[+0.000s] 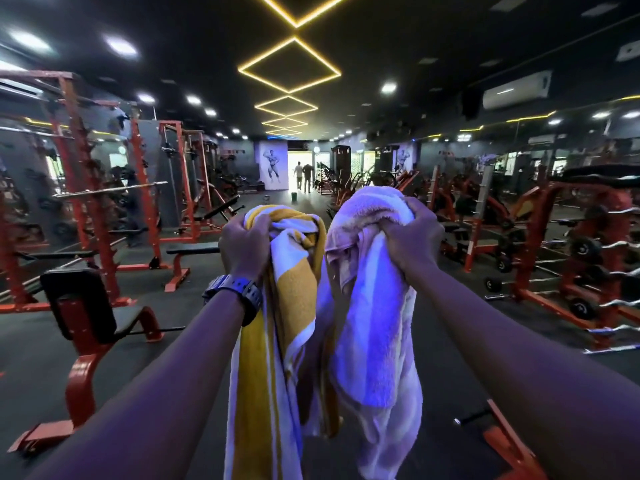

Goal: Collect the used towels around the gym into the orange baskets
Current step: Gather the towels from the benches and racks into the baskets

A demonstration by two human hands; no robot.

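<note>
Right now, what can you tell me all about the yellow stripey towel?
The yellow-and-white striped towel looks like soft terry cloth with wide stripes. It is bunched at the top, where the left hand grips it, and the rest hangs down loosely in folds. It dangles beside the pale towel, possibly brushing it.

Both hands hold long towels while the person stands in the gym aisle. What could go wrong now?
1. The yellow towel in the left hand and the pale towel in the right hand hang low; feet may catch them.
2. Both hands are full, so another towel is hard to pick up.
3. No basket is visible; the carry may be long.
</note>
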